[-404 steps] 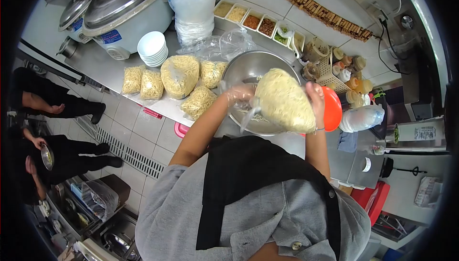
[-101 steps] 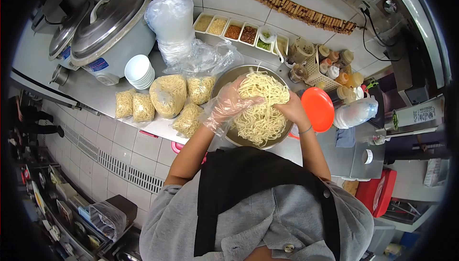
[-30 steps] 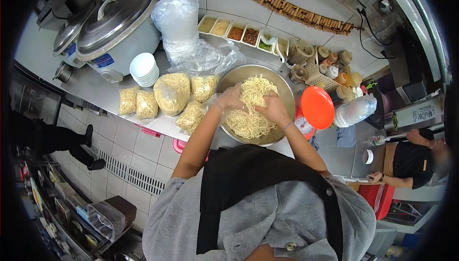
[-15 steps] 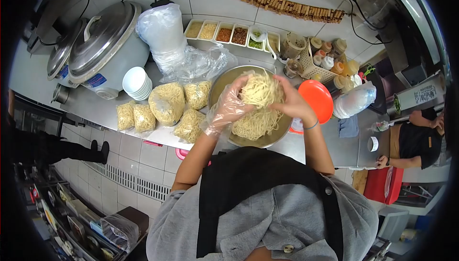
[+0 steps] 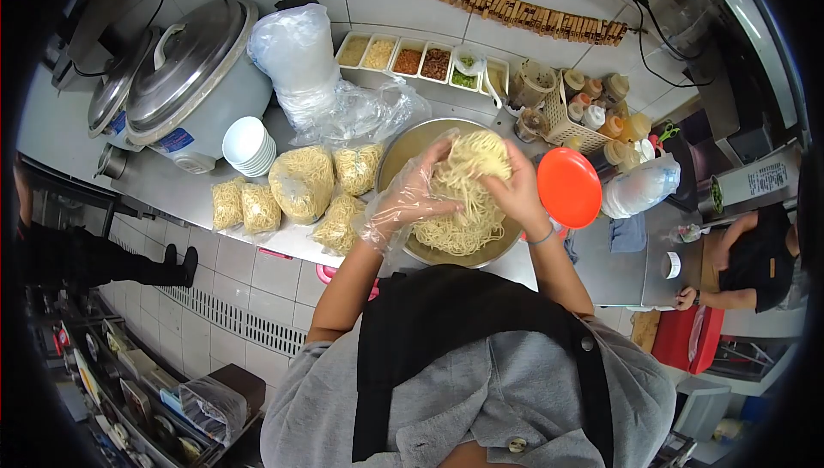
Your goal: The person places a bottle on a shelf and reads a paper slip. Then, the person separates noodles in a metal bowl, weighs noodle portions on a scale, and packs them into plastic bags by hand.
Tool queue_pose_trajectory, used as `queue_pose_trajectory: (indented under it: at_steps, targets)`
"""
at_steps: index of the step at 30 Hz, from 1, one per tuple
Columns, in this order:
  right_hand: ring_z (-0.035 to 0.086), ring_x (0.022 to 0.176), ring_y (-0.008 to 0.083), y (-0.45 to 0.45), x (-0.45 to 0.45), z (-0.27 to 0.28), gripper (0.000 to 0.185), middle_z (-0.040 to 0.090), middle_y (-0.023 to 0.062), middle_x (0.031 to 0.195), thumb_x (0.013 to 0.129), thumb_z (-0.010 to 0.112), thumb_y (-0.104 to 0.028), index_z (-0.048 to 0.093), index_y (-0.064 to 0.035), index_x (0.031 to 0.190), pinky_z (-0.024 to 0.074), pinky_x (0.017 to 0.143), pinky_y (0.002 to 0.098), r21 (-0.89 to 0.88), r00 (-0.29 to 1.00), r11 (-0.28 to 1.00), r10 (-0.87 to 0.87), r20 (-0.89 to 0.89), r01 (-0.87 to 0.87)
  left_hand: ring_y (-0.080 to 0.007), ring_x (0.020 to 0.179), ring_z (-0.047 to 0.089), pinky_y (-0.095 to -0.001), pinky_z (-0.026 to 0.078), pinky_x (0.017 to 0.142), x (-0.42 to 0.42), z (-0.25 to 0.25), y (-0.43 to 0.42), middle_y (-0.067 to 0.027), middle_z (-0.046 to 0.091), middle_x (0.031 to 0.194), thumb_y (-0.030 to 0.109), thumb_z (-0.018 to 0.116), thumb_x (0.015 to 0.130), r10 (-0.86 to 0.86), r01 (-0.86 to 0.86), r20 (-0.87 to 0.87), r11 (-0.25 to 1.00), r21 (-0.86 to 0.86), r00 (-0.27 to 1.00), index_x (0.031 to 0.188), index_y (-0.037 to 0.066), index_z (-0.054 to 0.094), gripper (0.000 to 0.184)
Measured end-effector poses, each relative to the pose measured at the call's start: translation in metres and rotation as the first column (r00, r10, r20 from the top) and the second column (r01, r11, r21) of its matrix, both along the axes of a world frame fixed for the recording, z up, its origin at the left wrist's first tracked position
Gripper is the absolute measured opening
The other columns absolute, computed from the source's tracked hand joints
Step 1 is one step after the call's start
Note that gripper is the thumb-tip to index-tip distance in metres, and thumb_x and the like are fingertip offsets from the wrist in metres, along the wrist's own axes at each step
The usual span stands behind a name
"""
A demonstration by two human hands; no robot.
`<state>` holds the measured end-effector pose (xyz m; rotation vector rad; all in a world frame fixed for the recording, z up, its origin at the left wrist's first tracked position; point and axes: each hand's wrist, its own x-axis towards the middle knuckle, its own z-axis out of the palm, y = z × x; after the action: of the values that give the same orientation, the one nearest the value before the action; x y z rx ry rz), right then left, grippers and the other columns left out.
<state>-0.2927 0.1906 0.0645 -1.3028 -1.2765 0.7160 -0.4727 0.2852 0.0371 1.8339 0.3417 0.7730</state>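
A clump of pale noodles is held between my two hands above a large metal bowl. More loose noodles lie in the bowl below. My left hand, in a clear plastic glove, curls around the clump's left side. My right hand, with no glove and a thin band at the wrist, grips the right side. Left of the bowl sit several bags of noodles. Just right of my right hand is an orange-red plate.
Stacked white bowls and large lidded pots stand at left, near a roll of plastic bags. Behind the bowl are condiment trays and a basket of bottles. A co-worker stands at far right, another person at left.
Both hands have turned the clump slightly, and its strands now hang looser toward the bowl. My right hand has shifted a little left and lower. The co-worker at right has moved an arm.
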Motion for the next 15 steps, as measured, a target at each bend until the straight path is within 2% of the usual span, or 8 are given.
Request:
queue_pose_trajectory:
  at_steps: [1,2,4,5,6,8,12,15]
  targets:
    - [0.059,0.093,0.0127,-0.002,-0.007,0.017,0.039,0.063,0.0077,0.103,0.079,0.06,-0.003,0.051,0.0013,0.117,0.0462,0.082,0.0271,0.012,0.995,0.996,-0.093,-0.018,0.093,-0.0286,0.125,0.044,-0.0372,0.037,0.103,0.0,0.005,-0.002,-0.018,0.041,0.138,0.023,0.083,0.061,0.001,-0.001,-0.001,1.0,-0.001,1.0,0.138,0.004,0.032,0.095]
    - [0.059,0.093,0.0127,-0.004,-0.007,0.033,0.039,0.063,0.0077,0.103,0.079,0.06,-0.003,0.051,0.0013,0.117,0.0462,0.082,0.0271,0.011,0.996,0.996,-0.093,-0.018,0.093,-0.0294,0.126,0.043,-0.038,0.035,0.104,0.0,0.011,-0.005,-0.0185,0.041,0.138,0.027,0.085,0.059,-0.017,0.015,-0.04,0.999,-0.046,0.999,0.138,0.003,0.032,0.098]
    - [0.056,0.099,0.0139,-0.008,-0.007,0.058,0.038,0.061,0.0088,0.107,0.081,0.047,-0.001,0.05,0.0017,0.119,0.044,0.086,0.0279,0.069,0.969,0.997,-0.009,-0.248,0.027,-0.0302,0.127,0.042,-0.0387,0.033,0.106,0.0,0.014,-0.007,-0.019,0.04,0.139,0.031,0.086,0.057,-0.038,0.031,-0.079,0.995,-0.092,0.996,0.138,0.002,0.031,0.102]
    - [0.055,0.101,0.0154,-0.007,-0.01,0.064,0.042,0.059,0.0106,0.109,0.077,0.039,0.0,0.053,0.0009,0.116,0.042,0.089,0.0289,0.137,0.984,0.988,-0.048,-0.174,0.073,-0.0298,0.127,0.042,-0.0385,0.033,0.106,0.0,0.011,-0.007,-0.0188,0.04,0.139,0.031,0.086,0.057,-0.028,0.02,-0.097,0.997,-0.081,0.995,0.139,0.001,0.031,0.103]
    - [0.055,0.101,0.0154,-0.008,-0.008,0.068,0.042,0.059,0.0106,0.109,0.077,0.039,0.0,0.053,0.0009,0.116,0.042,0.089,0.0289,0.136,0.983,0.988,-0.051,-0.175,0.075,-0.0294,0.128,0.041,-0.0382,0.033,0.106,0.0,0.007,-0.006,-0.0186,0.039,0.14,0.03,0.086,0.057,-0.017,0.009,-0.114,0.998,-0.068,0.993,0.139,0.001,0.03,0.104]
    - [0.056,0.099,0.0176,-0.01,-0.001,0.072,0.046,0.059,0.0113,0.109,0.072,0.041,0.002,0.057,0.0,0.114,0.0419,0.09,0.0295,0.236,0.989,0.97,0.028,0.143,-0.062,-0.0289,0.128,0.04,-0.0382,0.033,0.106,0.001,-0.006,-0.002,-0.0181,0.039,0.14,0.03,0.086,0.058,-0.056,0.047,-0.064,0.989,-0.139,0.996,0.14,0.001,0.029,0.105]
    - [0.058,0.095,0.0195,-0.011,0.004,0.072,0.057,0.06,0.0116,0.106,0.063,0.043,0.009,0.058,-0.0015,0.117,0.0433,0.088,0.0289,0.177,0.944,0.97,0.104,0.314,-0.166,-0.0281,0.129,0.038,-0.0373,0.031,0.107,-0.005,0.001,-0.005,-0.017,0.038,0.14,0.03,0.087,0.057,-0.069,0.037,-0.114,0.963,-0.268,0.991,0.142,0.003,0.026,0.108]
    - [0.059,0.093,0.0193,-0.012,-0.008,0.075,0.054,0.062,0.0112,0.104,0.063,0.047,0.009,0.06,-0.0005,0.115,0.0444,0.088,0.0291,0.219,0.99,0.971,0.066,0.128,-0.093,-0.0286,0.13,0.037,-0.0362,0.03,0.108,-0.004,-0.008,-0.003,-0.0172,0.039,0.14,0.025,0.085,0.057,-0.067,0.062,-0.011,0.96,-0.273,0.998,0.142,0.003,0.025,0.107]
